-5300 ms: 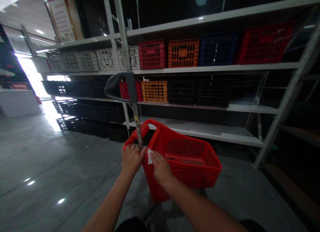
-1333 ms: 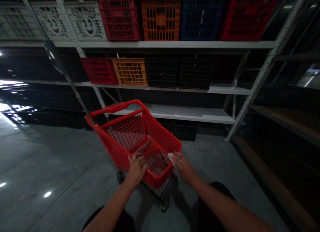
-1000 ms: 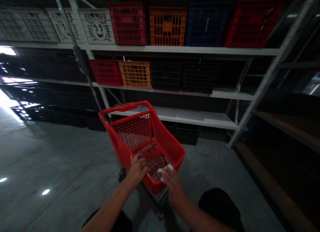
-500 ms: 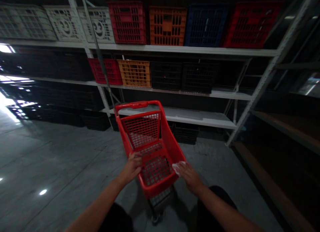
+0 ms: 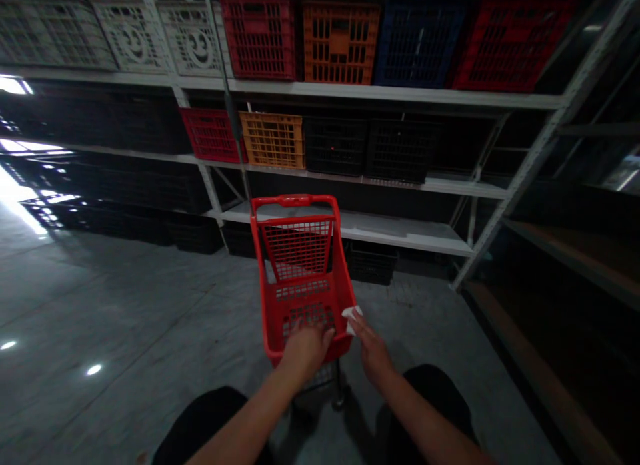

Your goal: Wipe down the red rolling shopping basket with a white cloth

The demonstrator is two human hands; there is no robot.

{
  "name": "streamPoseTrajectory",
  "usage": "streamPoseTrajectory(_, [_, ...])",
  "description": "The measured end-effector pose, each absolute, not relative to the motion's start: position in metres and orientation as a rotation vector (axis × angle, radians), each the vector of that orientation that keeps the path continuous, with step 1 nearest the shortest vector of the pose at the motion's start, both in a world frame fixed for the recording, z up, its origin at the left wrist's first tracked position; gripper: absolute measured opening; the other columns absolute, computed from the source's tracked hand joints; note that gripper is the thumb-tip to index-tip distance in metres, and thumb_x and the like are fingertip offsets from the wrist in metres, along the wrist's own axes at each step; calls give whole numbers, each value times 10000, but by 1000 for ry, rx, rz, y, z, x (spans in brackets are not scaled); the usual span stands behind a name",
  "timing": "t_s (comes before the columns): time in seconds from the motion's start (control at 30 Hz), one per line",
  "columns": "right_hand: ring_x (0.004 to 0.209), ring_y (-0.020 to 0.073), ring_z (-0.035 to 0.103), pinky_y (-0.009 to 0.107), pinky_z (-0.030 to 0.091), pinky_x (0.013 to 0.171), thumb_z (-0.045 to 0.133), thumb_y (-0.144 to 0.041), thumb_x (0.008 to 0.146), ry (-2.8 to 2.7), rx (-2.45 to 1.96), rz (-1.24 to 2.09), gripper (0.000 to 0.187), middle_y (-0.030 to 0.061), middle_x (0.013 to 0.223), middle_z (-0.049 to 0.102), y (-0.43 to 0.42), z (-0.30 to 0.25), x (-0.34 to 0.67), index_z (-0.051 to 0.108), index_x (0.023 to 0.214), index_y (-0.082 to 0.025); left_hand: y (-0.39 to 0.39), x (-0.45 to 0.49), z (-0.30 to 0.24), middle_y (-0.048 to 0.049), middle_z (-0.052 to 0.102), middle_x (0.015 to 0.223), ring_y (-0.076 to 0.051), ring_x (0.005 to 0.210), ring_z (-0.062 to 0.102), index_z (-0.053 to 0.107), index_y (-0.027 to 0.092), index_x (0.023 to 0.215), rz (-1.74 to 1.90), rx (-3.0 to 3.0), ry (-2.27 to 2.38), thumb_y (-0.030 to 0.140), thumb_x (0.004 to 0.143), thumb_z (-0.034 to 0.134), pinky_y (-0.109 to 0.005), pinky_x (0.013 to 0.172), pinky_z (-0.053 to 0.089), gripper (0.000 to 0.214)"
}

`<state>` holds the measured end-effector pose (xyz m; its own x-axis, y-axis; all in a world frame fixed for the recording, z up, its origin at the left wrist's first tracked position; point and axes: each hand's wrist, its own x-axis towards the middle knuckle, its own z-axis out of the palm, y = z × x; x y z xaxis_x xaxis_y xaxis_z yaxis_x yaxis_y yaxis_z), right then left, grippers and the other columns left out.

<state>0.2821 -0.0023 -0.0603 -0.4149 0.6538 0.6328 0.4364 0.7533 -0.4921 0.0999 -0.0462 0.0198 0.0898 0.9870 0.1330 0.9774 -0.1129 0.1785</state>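
Note:
A small red shopping cart [image 5: 345, 278] stands in front of me, its handle on the far side and its mesh basket facing up. My left hand [image 5: 306, 348] is on the near rim of the basket, fingers curled over it. On the right, my right hand [image 5: 369, 341] presses a crumpled white cloth [image 5: 353, 318] against the near right corner of the basket. The cart's lower frame and a wheel show beneath, partly hidden by my left arm.
Behind the cart runs a white metal shelf rack [image 5: 400, 235] with red, orange, blue, white and black crates, such as the yellow-orange crate [image 5: 273, 139]. A slanted pole [image 5: 233, 111] rises by the cart handle. At right are brown shelf boards [image 5: 575, 258]. Grey concrete floor [image 5: 125, 305] spreads left.
The cart has turned to face me more squarely. My left hand has moved right, from the left side rim to the near rim. My right hand stays at the near right corner with the cloth.

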Motion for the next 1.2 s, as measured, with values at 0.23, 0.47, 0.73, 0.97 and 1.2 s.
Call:
streamPoseTrajectory(0.23, [1320, 173, 247, 441, 322, 1056, 241, 11, 834, -2299, -624, 132, 623, 23, 1414, 335, 4, -62, 302, 211, 1400, -250, -50, 106, 7, -151, 693, 777, -233, 748, 652, 694, 156, 786, 155, 2247, 2077, 547, 863, 122, -342, 692, 463, 698])
streamPoseTrajectory(0.47, [1284, 168, 329, 408, 359, 1031, 312, -47, 866, -2315, -746, 147, 521, 37, 1346, 442, 82, -20, 280, 354, 1348, -239, -49, 101, 6, -155, 692, 744, -254, 730, 655, 705, 152, 778, 119, 2303, 2135, 541, 862, 152, -358, 663, 475, 681])
streamPoseTrajectory(0.73, [1327, 180, 227, 421, 343, 1040, 302, -53, 861, -2357, -585, 97, 540, 45, 1398, 363, -4, -56, 295, 298, 1376, -216, -50, 86, 5, -168, 684, 740, -249, 755, 646, 696, 129, 727, 165, 2344, 2129, 576, 846, 122, -351, 708, 450, 737])
streamPoseTrajectory(0.97, [1325, 159, 233, 432, 301, 1066, 262, -9, 857, -2473, -517, 25, 545, 62, 1364, 419, 23, -32, 296, 293, 1375, -176, -52, 76, 8, -142, 689, 742, -227, 727, 649, 683, 139, 743, 63, 2474, 2047, 555, 859, 74, -325, 679, 451, 746])
streamPoseTrajectory(1.2, [1276, 198, 344, 469, 354, 1024, 299, -121, 909, -2294, -680, 15, 421, 112, 1284, 503, 66, -17, 268, 399, 1316, -157, -52, 53, 5, -122, 685, 747, -211, 713, 641, 672, 153, 746, 13, 2501, 1982, 559, 860, 61, -300, 655, 438, 742])
